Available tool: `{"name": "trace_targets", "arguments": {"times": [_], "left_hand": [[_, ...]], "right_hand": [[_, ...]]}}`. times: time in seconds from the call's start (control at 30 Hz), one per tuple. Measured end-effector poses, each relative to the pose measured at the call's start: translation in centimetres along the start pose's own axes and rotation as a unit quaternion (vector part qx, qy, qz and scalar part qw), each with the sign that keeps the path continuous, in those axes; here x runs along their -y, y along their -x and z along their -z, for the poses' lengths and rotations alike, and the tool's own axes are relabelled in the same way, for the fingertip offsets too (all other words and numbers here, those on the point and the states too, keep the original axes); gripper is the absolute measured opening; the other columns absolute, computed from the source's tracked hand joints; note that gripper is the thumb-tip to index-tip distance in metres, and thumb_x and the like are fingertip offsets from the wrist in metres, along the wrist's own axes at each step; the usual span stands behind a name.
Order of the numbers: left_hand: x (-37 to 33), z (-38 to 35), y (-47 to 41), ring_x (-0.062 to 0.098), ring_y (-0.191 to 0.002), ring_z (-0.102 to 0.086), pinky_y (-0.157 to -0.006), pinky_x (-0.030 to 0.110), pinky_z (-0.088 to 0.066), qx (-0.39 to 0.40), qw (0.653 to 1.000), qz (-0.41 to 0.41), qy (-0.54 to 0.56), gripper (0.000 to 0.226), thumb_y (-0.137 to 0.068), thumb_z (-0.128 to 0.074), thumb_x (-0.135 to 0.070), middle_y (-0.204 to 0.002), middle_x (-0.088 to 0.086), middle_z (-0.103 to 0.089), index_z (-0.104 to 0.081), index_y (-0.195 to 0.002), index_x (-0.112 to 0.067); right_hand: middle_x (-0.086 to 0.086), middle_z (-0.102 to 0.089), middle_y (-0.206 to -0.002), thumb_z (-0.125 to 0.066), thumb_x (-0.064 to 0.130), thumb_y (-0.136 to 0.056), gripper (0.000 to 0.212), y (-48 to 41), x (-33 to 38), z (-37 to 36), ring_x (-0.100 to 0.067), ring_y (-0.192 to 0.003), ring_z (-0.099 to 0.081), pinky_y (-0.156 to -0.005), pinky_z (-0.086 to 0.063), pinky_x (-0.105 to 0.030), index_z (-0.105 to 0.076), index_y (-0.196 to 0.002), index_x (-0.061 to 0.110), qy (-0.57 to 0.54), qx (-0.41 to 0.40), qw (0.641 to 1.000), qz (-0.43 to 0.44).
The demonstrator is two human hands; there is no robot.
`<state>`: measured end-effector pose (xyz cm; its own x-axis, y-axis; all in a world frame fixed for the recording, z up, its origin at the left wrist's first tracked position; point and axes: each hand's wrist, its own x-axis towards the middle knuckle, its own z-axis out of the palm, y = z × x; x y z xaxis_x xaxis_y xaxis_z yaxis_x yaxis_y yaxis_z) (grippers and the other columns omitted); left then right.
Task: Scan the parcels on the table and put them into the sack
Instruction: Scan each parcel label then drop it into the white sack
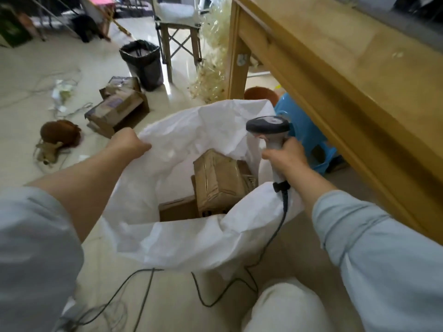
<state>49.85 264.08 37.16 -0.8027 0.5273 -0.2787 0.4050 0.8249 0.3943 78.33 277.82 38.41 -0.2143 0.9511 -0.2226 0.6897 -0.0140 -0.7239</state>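
The floor was pale glossy tile, with a brown plush toy (58, 134) at the far left, opened cardboard boxes (117, 109) beside it, a black-lined bin (141, 63) farther back and a wooden table (323, 58) filling the right side. The white sack (182, 240) stood on the floor beside the table, mouth open upward. Inside lay a taped brown parcel (218, 180), its long axis running roughly away from the person, resting on what may have been another flat box. The hands were well apart. The left hand (130, 142) gripped the sack's left rim in a fist, arm extended. The right hand (285, 156) was wrapped round the handle of the scanner (268, 127), whose head pointed up and left over the sack, and its cable (282, 216) trailed to the floor.
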Motion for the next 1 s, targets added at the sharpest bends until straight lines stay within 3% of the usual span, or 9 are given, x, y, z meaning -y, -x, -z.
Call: {"name": "trace_targets", "arguments": {"times": [0.07,0.13,0.23,0.37,0.5,0.63,0.83,0.9,1.0], "left_hand": [[2.3,-1.3,1.6,0.031,-0.093,-0.056,-0.078,0.040,-0.050,0.034,0.999,0.021,0.018,0.040,-0.086,-0.070,-0.024,-0.104,0.017,-0.055,-0.052,-0.114,0.000],[4.0,-3.5,4.0,0.035,-0.113,-0.050,-0.097,0.048,-0.043,0.025,0.999,0.017,-0.031,0.062,-0.087,-0.069,-0.027,-0.123,0.020,-0.048,-0.038,-0.137,-0.007],[4.6,-6.9,7.4,0.032,-0.144,-0.015,-0.119,0.048,-0.008,-0.034,0.976,-0.142,-0.161,0.085,-0.085,-0.064,-0.049,-0.156,0.013,-0.019,-0.019,-0.151,-0.021],[4.6,-13.6,11.9,0.026,-0.148,-0.006,-0.119,0.047,0.007,0.215,0.898,-0.281,-0.260,0.120,-0.066,-0.063,-0.077,-0.160,0.010,-0.010,-0.008,-0.154,-0.017],[5.4,-17.7,12.2,0.034,-0.147,-0.009,-0.117,0.048,0.007,0.232,0.855,-0.260,-0.385,0.134,-0.064,-0.077,-0.063,-0.157,0.022,-0.014,0.007,-0.153,-0.009],[6.0,-19.5,11.8,0.030,-0.136,-0.035,-0.118,0.047,-0.007,0.196,0.860,-0.253,-0.396,0.120,-0.073,-0.076,-0.052,-0.145,0.015,-0.037,0.001,-0.152,-0.006],[4.5,-20.7,11.4,0.021,-0.111,-0.056,-0.107,0.032,-0.029,0.123,0.881,-0.307,-0.338,0.031,-0.095,-0.055,-0.027,-0.117,0.002,-0.065,-0.057,-0.125,-0.019],[3.3,-19.8,10.6,0.019,-0.109,-0.057,-0.105,0.031,-0.028,0.076,0.906,-0.318,-0.268,0.028,-0.097,-0.048,-0.022,-0.113,-0.002,-0.067,-0.064,-0.120,-0.025],[0.3,-16.2,8.1,0.027,-0.101,-0.062,-0.095,0.032,-0.026,-0.031,0.920,-0.365,-0.138,0.031,-0.089,-0.049,-0.014,-0.103,0.004,-0.069,-0.071,-0.109,-0.022]], "right_hand": [[-0.011,-0.057,-0.124,-0.066,0.033,-0.082,0.043,1.2,-1.3,-1.5,-0.036,-0.124,-0.048,-0.108,-0.033,-0.052,-0.057,-0.120,0.016,0.049,0.027,0.998,-0.030],[-0.010,-0.057,-0.120,-0.066,0.030,-0.081,0.042,2.3,-3.0,-2.9,-0.037,-0.121,-0.048,-0.106,-0.034,-0.050,-0.058,-0.119,0.015,0.073,0.032,0.996,-0.045],[-0.011,-0.060,-0.114,-0.068,0.017,-0.079,0.040,3.0,-4.3,-3.8,-0.034,-0.114,-0.054,-0.098,-0.042,-0.043,-0.058,-0.118,0.010,0.037,0.039,0.998,-0.036],[-0.013,-0.053,-0.128,-0.067,0.011,-0.081,0.047,3.9,-4.8,-4.5,-0.030,-0.119,-0.050,-0.095,-0.037,-0.033,-0.053,-0.126,0.009,-0.002,0.085,0.996,-0.027],[-0.005,-0.045,-0.142,-0.070,0.026,-0.079,0.052,4.9,-5.7,-3.7,-0.028,-0.132,-0.038,-0.112,-0.027,-0.043,-0.056,-0.127,0.015,0.132,0.037,0.990,0.017],[-0.003,-0.047,-0.137,-0.071,0.026,-0.074,0.049,5.6,-7.0,-3.8,-0.028,-0.130,-0.037,-0.110,-0.031,-0.043,-0.059,-0.120,0.017,0.111,0.041,0.993,-0.010],[-0.013,-0.061,-0.109,-0.072,0.021,-0.067,0.026,4.8,-8.1,-4.6,-0.033,-0.100,-0.059,-0.091,-0.052,-0.047,-0.058,-0.089,0.019,-0.100,0.095,0.973,-0.182],[-0.014,-0.063,-0.105,-0.070,0.014,-0.071,0.031,4.7,-8.5,-4.8,-0.033,-0.097,-0.061,-0.090,-0.052,-0.048,-0.059,-0.100,0.012,-0.151,0.114,0.957,-0.221],[-0.016,-0.062,-0.097,-0.066,0.007,-0.075,0.016,4.6,-7.7,-4.9,-0.031,-0.089,-0.059,-0.087,-0.052,-0.046,-0.060,-0.089,0.011,-0.242,0.138,0.930,-0.239]]}}
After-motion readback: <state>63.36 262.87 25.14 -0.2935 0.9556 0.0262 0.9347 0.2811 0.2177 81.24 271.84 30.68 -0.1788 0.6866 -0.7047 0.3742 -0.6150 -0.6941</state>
